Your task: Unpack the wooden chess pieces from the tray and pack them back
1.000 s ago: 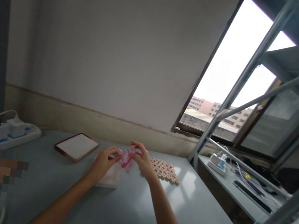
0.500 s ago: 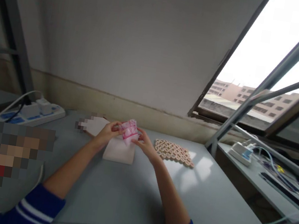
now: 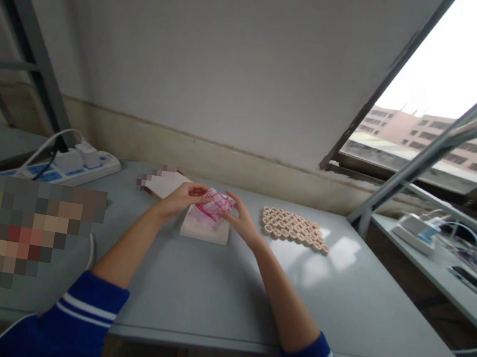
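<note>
Between my two hands is a thin, crumpled pink-and-white checked piece (image 3: 212,209); whether it is cloth or a soft bag I cannot tell. My left hand (image 3: 183,199) pinches its left edge between thumb and fingers. On the opposite edge, my right hand (image 3: 239,218) has its thumb and fingertips closed on it, the index finger raised. Directly below lies a flat white box or block (image 3: 204,233) on the grey table (image 3: 221,290). The checked piece hides much of its top.
Right of my hands, many round wooden marked discs (image 3: 294,228) lie in close rows. A pale flat board (image 3: 163,183) lies back left. Power strips (image 3: 96,165) with plugs and cables stand left and on the right-hand desk (image 3: 464,299). A blurred-out area covers the left. Metal posts flank the table.
The checked piece has tilted and spread flatter, lower over the white block, with both hands still at its edges. The view has shifted slightly.
</note>
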The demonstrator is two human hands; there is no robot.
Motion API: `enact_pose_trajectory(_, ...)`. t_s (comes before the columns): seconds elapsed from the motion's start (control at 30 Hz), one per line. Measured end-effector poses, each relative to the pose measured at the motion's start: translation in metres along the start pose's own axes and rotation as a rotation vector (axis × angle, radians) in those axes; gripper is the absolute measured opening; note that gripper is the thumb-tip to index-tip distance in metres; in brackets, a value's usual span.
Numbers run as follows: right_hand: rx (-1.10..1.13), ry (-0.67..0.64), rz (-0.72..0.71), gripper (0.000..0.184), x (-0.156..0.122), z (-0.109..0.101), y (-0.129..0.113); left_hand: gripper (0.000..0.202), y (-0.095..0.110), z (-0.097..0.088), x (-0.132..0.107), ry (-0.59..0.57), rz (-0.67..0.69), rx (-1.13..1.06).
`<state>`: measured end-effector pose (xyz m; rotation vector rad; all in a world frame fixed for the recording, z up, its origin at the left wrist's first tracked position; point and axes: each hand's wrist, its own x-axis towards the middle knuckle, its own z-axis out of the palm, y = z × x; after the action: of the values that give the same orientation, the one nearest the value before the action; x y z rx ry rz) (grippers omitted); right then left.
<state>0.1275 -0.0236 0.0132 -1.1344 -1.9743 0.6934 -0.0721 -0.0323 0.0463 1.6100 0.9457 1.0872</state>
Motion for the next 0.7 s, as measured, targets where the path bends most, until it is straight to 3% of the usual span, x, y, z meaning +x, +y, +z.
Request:
enact_pose_trajectory(0.2, -0.215, -0.015, 0.101, 0.028, 0.003, 0.001, 0.001, 0.035, -0.021, -0.009, 0.008, -0.093, 0.022, 0.332)
enact_pose_trajectory(0.37, -0.489, 0.027, 0.161, 0.026, -0.004, 0.01, -0.012, 0.028, -0.03, -0.008, 0.005, 0.003, -0.046, 0.738)
enact_pose_trajectory(0.47, -0.597, 0.041, 0.122, 0.024, -0.009, 0.016, -0.021, 0.02, -0.028, -0.007, 0.002, 0.04, -0.085, 0.974)
enact_pose_trajectory(0.6, -0.668, 0.064, 0.054, 0.022, -0.012, 0.022, -0.024, 0.02, -0.027, -0.008, 0.002, 0.013, -0.066, 1.041)
enact_pose_trajectory(0.7, -0.647, 0.092, 0.044, 0.024, -0.01, 0.025, -0.02, 0.022, -0.03, -0.009, 0.006, 0.072, -0.017, 0.981)
